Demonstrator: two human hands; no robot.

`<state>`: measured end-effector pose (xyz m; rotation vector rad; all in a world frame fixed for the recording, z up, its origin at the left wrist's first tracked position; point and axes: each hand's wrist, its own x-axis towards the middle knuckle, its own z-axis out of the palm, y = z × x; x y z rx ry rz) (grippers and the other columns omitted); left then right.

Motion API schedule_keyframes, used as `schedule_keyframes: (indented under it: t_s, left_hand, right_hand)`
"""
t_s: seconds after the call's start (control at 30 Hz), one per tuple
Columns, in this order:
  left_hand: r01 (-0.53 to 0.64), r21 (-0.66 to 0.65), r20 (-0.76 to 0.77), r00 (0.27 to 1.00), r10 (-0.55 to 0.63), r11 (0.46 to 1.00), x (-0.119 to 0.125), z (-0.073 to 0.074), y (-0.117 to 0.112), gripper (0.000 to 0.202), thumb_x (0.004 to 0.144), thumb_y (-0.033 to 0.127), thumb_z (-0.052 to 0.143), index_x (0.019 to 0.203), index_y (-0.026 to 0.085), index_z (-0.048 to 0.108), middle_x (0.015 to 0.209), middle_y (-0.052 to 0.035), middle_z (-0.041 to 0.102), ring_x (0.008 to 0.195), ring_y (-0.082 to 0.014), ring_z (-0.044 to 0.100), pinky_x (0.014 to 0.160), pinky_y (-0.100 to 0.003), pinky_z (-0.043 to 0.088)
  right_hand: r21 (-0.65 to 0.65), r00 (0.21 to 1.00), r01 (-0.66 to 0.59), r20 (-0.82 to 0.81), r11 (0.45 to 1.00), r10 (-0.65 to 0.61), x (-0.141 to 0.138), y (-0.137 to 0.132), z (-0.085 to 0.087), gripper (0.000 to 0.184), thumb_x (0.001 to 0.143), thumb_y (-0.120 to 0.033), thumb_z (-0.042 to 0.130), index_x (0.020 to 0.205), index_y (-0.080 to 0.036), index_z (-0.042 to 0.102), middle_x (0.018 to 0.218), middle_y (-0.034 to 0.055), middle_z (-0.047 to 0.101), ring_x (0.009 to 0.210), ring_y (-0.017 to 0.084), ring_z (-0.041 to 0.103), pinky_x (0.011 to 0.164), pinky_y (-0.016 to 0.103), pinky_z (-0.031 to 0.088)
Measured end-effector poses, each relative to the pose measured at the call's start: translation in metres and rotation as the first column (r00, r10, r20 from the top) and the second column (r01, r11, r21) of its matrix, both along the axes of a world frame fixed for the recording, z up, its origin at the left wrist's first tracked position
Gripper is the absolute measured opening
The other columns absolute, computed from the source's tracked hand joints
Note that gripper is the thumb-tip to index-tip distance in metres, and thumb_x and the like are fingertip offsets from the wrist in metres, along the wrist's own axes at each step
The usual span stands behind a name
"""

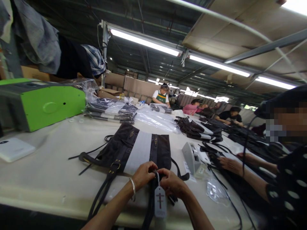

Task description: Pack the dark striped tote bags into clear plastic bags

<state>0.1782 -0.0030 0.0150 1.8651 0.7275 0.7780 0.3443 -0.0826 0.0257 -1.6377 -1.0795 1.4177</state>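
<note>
A folded dark apron (161, 150) with a light grey middle panel (139, 148), black straps and brass-coloured buckles lies on the table before me. My left hand (145, 174), with a bangle at the wrist, pinches at the apron's near edge, at the top of a tag string. Facing it, my right hand (174, 183) is closed with curled fingers on the same spot. A pale hang tag (160, 203) dangles by its white string (157, 178) below the fingertips, in front of a black strap. My fingers hide where the string meets the apron.
A green machine (55, 103) stands at the left, near a white device (15, 149). Bagged goods (112, 110) are stacked behind the apron. On the right are a white dispenser-like device (192, 156), a clear plastic bag (217, 190) and a co-worker's hands (231, 164) on dark fabric.
</note>
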Motion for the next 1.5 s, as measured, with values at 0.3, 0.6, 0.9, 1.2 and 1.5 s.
schedule_keyframes:
  t_s: [0.3, 0.6, 0.9, 1.2, 1.5]
  left_hand:
    - [0.004, 0.16, -0.051, 0.999, 0.005, 0.987, 0.001, -0.001, -0.002, 0.02, 0.068, 0.012, 0.054, 0.077, 0.021, 0.069, 0.082, -0.0011, 0.064, 0.082, -0.0178, 0.06, 0.077, -0.028, 0.044]
    - [-0.012, 0.076, 0.193, 0.981, -0.002, 0.997, -0.002, -0.012, -0.005, 0.016, 0.067, 0.011, 0.054, 0.072, 0.02, 0.065, 0.081, -0.0018, 0.062, 0.082, -0.0176, 0.059, 0.079, -0.029, 0.044]
    - [-0.023, -0.048, 0.176, 0.984, 0.031, 0.999, -0.003, -0.011, -0.003, 0.011, 0.066, 0.018, 0.058, 0.072, 0.018, 0.066, 0.079, -0.0022, 0.062, 0.081, -0.0188, 0.058, 0.077, -0.029, 0.043]
    - [0.098, -0.144, 0.177, 0.982, -0.072, 0.985, -0.007, -0.01, 0.003, 0.014, 0.067, 0.019, 0.057, 0.078, 0.016, 0.066, 0.077, -0.0014, 0.063, 0.075, -0.017, 0.058, 0.07, -0.027, 0.043]
    - [0.11, -0.186, 0.223, 0.973, -0.067, 0.976, -0.008, -0.016, 0.006, 0.011, 0.07, 0.021, 0.059, 0.078, 0.016, 0.063, 0.075, -0.0009, 0.063, 0.07, -0.0153, 0.057, 0.067, -0.026, 0.043]
  right_hand:
    - [0.014, 0.993, 0.05, -0.103, 0.999, -0.049, -0.006, -0.005, 0.002, 0.054, 0.052, -0.023, 0.061, 0.106, -0.018, 0.059, 0.052, -0.0115, 0.045, 0.041, 0.006, 0.038, 0.039, 0.018, 0.027]
    - [0.017, 0.995, 0.059, -0.077, 0.998, -0.057, -0.012, -0.006, 0.005, 0.057, 0.049, -0.021, 0.058, 0.106, -0.019, 0.058, 0.051, -0.011, 0.047, 0.039, 0.006, 0.038, 0.036, 0.018, 0.023]
    - [0.027, 0.992, -0.034, -0.121, 0.999, 0.037, -0.001, -0.01, 0.006, 0.068, 0.05, -0.019, 0.064, 0.117, -0.016, 0.054, 0.055, -0.0112, 0.051, 0.041, 0.01, 0.052, 0.038, 0.02, 0.036]
    - [0.04, 0.975, 0.16, 0.152, 0.986, -0.164, -0.005, 0.002, -0.006, 0.022, 0.058, -0.023, 0.062, 0.078, -0.018, 0.058, 0.048, -0.0072, 0.057, 0.04, 0.012, 0.054, 0.037, 0.02, 0.037]
    - [0.009, 0.952, 0.236, 0.198, 0.972, -0.233, -0.005, -0.006, -0.005, 0.011, 0.062, -0.025, 0.066, 0.061, -0.019, 0.057, 0.04, -0.0034, 0.059, 0.036, 0.013, 0.055, 0.035, 0.02, 0.041]
